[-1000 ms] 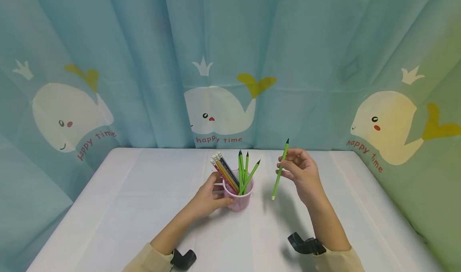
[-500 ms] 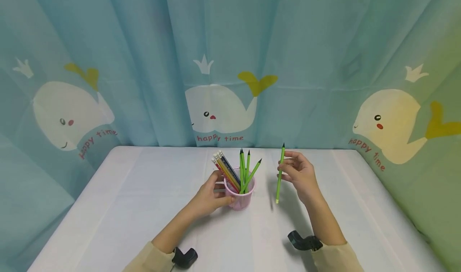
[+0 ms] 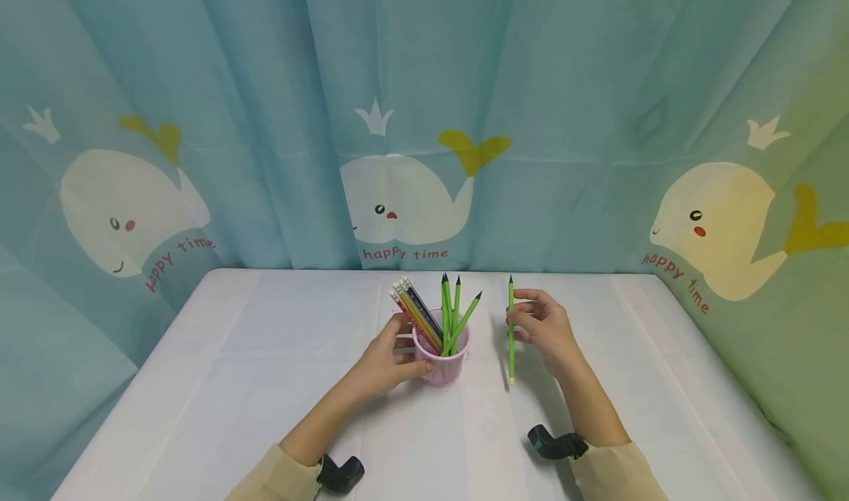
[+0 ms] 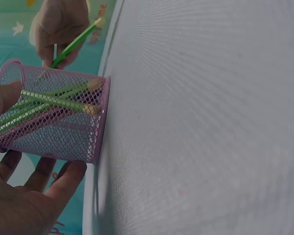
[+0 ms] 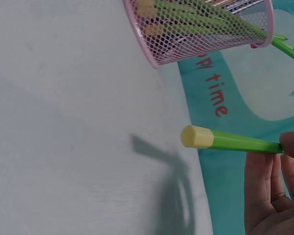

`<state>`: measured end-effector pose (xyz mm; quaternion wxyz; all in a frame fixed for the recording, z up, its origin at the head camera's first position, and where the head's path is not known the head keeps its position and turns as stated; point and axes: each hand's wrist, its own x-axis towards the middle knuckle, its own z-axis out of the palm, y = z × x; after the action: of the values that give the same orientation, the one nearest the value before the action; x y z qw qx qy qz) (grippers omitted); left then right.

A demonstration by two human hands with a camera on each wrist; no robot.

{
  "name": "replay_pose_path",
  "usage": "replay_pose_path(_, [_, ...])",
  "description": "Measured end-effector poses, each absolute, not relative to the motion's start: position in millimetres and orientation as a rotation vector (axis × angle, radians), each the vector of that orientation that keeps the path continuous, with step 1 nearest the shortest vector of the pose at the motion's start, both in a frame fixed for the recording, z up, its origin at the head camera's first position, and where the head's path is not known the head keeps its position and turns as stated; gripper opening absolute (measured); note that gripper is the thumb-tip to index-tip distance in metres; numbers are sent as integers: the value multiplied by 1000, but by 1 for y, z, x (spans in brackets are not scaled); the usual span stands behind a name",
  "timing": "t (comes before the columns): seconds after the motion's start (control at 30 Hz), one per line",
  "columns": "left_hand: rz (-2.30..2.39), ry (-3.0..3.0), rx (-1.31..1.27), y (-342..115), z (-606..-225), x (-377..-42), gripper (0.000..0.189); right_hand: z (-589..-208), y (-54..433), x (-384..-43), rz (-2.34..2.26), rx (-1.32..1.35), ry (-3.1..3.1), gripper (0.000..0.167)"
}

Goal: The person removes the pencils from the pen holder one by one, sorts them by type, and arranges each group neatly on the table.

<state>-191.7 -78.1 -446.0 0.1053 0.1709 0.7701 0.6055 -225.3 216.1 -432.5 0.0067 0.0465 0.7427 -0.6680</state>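
A pink mesh pencil cup [image 3: 443, 370] stands upright on the table, with my left hand [image 3: 385, 365] curled round its left side. In the left wrist view, thumb and fingers lie on opposite sides of the mesh [image 4: 54, 132]. Several green pencils [image 3: 456, 317] with dark tips up lean inside it, beside a bundle of red, yellow and dark pencils [image 3: 418, 313] with white eraser ends up. Right of the cup, my right hand [image 3: 547, 331] pinches one green pencil [image 3: 511, 354], held upright, tip up. Its pale yellow end [image 5: 197, 137] points down, above the table in the right wrist view.
The white-covered table [image 3: 265, 383] reaches back to a blue curtain [image 3: 564, 118] printed with whales. A black wrist mount [image 3: 341, 475] sits at the left sleeve and another black mount [image 3: 556, 443] at the right one.
My right hand has moved down and slightly left with the green pencil, which has turned from slanted to nearly upright. The left hand stays on the cup.
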Motion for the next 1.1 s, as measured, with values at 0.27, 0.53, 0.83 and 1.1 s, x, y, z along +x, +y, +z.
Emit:
replay_pose_path(0.27, [1783,2277,499,-78,-446,-192,71,-435,212,-224,-2028,156,2362,45])
replay_pose_path(0.53, [1787,2267,494,-77,-443,-191,72,-445,211,-226,-1961,138,2397,42])
replay_pose_path(0.83, [1781,2267,486,-77,-444,-191,73,-450,211,-225,-1826,150,2429,43])
replay_pose_path(1.1, [1792,2254,486,-77,-444,-191,74,-453,209,-224,-1738,162,2488,43])
